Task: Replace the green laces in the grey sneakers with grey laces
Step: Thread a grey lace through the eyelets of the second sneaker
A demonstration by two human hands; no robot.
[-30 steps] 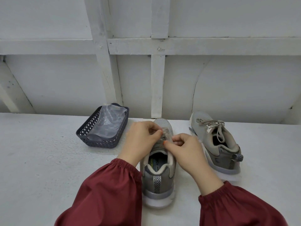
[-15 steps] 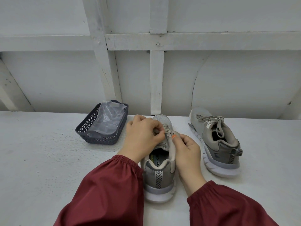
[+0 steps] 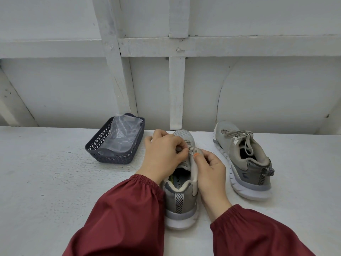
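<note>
left hand (image 3: 163, 154) and right hand (image 3: 211, 170) both pinch the lace (image 3: 191, 149) right between them. the shoe (image 3: 180, 199) points straight away underneath.

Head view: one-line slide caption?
Left hand and right hand pinch the lace over the near sneaker; the laced sneaker stands right, a basket left.

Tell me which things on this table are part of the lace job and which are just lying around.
In the job: near sneaker; grey lace, pinched by left hand and right hand; second sneaker, lace already tied.
Lying about: dark plastic basket; clear plastic bag inside it, both untouched.
</note>
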